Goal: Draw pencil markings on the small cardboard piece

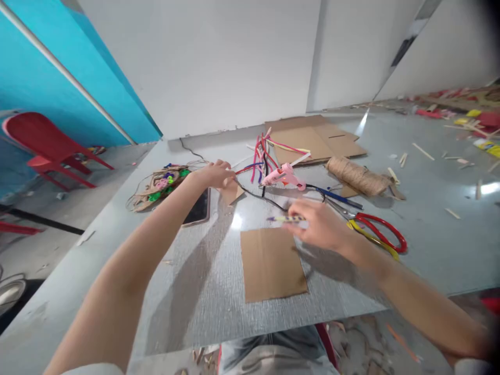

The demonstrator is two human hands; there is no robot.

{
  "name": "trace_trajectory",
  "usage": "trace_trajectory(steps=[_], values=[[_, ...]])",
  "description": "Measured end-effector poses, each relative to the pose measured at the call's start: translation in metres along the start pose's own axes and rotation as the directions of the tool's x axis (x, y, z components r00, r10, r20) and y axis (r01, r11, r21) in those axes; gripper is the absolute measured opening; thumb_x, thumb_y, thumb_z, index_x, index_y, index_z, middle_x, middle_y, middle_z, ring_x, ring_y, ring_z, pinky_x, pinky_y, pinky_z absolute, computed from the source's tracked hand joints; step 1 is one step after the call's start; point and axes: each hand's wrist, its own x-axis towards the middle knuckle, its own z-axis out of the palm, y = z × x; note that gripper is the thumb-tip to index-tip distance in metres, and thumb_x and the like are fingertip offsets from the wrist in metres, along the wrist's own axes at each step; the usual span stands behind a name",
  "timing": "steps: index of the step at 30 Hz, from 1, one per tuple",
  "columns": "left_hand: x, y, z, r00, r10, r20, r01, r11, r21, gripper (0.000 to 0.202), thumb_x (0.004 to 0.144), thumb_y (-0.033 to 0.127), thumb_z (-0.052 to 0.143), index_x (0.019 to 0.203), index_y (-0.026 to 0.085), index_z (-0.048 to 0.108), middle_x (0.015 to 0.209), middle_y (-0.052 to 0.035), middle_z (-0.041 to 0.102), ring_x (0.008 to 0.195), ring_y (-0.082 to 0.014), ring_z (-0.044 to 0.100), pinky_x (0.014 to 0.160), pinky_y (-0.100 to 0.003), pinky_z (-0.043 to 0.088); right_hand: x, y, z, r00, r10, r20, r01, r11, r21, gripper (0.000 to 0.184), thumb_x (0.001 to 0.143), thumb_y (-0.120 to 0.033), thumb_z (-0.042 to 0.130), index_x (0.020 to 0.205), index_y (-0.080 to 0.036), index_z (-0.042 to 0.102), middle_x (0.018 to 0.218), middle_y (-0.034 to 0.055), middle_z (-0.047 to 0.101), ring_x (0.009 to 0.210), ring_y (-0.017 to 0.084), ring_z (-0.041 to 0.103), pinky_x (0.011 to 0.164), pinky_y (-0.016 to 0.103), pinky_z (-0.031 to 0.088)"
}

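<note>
Right grip pinched on a thin striped pen, blurred, above the plain cardboard piece lying flat on the worktop. Left grip closed on a small cardboard scrap near the phone. No marks or cuts visible on cardboard yet; glue gun, scissors, twine untouched beyond. Early stage, seemingly.
</note>
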Motion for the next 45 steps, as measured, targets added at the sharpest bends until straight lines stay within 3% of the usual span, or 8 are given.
trace_trajectory(steps=[4, 14, 21, 24, 27, 31, 38, 45], values=[[-0.009, -0.006, -0.016, 0.998, 0.042, -0.044, -0.042, 0.999, -0.011, 0.028, 0.078, 0.019, 0.059, 0.106, 0.020, 0.060, 0.131, -0.0099, 0.048, 0.124, -0.0279, 0.038, 0.095, -0.035, 0.035, -0.017, -0.023, 0.002, 0.895, -0.221, 0.388, 0.228, 0.973, 0.028, 0.051, 0.068, -0.060, 0.068, 0.101, -0.021, 0.064, 0.115, 0.0086, 0.065, 0.075, 0.021, 0.065, 0.059, 0.029, 0.043], [-0.074, 0.012, -0.035, 0.963, -0.102, -0.251, 0.090, 0.994, -0.055, 0.038, 0.093, 0.039, 0.032, 0.116, 0.016, 0.052, 0.075, -0.0075, 0.065, 0.067, -0.0224, 0.061, 0.057, -0.027, 0.037, 0.001, -0.028, 0.033, 0.891, -0.226, 0.395, 0.305, 0.940, -0.151, 0.070, 0.076, -0.054, 0.064, 0.133, -0.016, 0.048, 0.141, 0.0162, 0.045, 0.070, 0.021, 0.068, 0.053, 0.030, 0.044], [-0.106, 0.073, 0.012, 0.790, -0.162, -0.591, 0.164, 0.985, -0.051, 0.033, 0.094, 0.024, 0.034, 0.108, 0.016, 0.063, 0.066, -0.0052, 0.069, 0.055, -0.0184, 0.065, 0.048, -0.024, 0.042, 0.031, -0.040, 0.010, 0.923, -0.190, 0.335, 0.259, 0.949, -0.177, 0.013, 0.082, -0.027, 0.061, 0.091, -0.017, 0.062, 0.091, 0.0044, 0.069, 0.060, 0.014, 0.060, 0.049, 0.027, 0.029], [-0.116, 0.101, 0.029, 0.765, 0.002, -0.644, 0.003, 1.000, 0.007, 0.035, 0.092, 0.015, 0.036, 0.117, 0.018, 0.060, 0.110, -0.0078, 0.068, 0.096, -0.0176, 0.067, 0.066, -0.022, 0.051, 0.024, -0.046, -0.014, 0.949, -0.162, 0.270, 0.178, 0.983, -0.037, 0.032, 0.088, -0.030, 0.050, 0.058, -0.019, 0.051, 0.059, 0.0000, 0.057, 0.050, 0.011, 0.048, 0.051, 0.028, 0.028], [-0.118, 0.131, 0.040, 0.626, 0.219, -0.749, -0.136, 0.976, 0.171, 0.035, 0.091, 0.011, 0.039, 0.119, 0.009, 0.058, 0.124, -0.0127, 0.060, 0.111, -0.0246, 0.060, 0.075, -0.030, 0.054, 0.021, -0.043, -0.035, 0.996, -0.042, 0.084, 0.039, 0.998, 0.039, 0.044, 0.095, -0.036, 0.034, 0.056, -0.021, 0.046, 0.054, 0.0006, 0.051, 0.051, 0.012, 0.045, 0.054, 0.029, 0.032], [-0.110, 0.163, 0.047, 0.662, 0.219, -0.717, -0.183, 0.975, 0.128, 0.037, 0.089, 0.011, 0.039, 0.121, 0.004, 0.057, 0.123, -0.0156, 0.060, 0.109, -0.0261, 0.061, 0.081, -0.033, 0.054, 0.031, -0.033, -0.045, 0.989, 0.033, -0.143, -0.023, 0.997, 0.073, 0.052, 0.096, -0.051, 0.019, 0.070, -0.021, 0.053, 0.066, 0.0053, 0.055, 0.066, 0.018, 0.052, 0.064, 0.034, 0.038], [-0.118, 0.168, 0.050, 0.665, 0.241, -0.707, -0.315, 0.949, 0.027, 0.044, 0.087, 0.020, 0.045, 0.126, 0.001, 0.052, 0.133, -0.0176, 0.052, 0.121, -0.0288, 0.052, 0.091, -0.035, 0.050, 0.064, -0.015, -0.017, 0.932, 0.277, 0.234, -0.361, 0.769, 0.527, 0.049, 0.091, -0.057, 0.033, 0.086, -0.018, 0.063, 0.075, 0.0044, 0.065, 0.059, 0.012, 0.060, 0.050, 0.025, 0.042], [-0.152, 0.140, 0.069, 0.689, 0.143, -0.710, -0.291, 0.953, -0.091, 0.041, 0.093, 0.037, 0.040, 0.122, 0.012, 0.055, 0.125, -0.0108, 0.060, 0.113, -0.0271, 0.057, 0.093, -0.041, 0.044, 0.076, -0.014, 0.024, 0.909, 0.317, 0.270, -0.415, 0.632, 0.655, 0.037, 0.084, -0.048, 0.055, 0.064, -0.020, 0.040, 0.041, -0.0097, 0.040, 0.036, 0.005, 0.036, 0.039, 0.020, 0.028]])
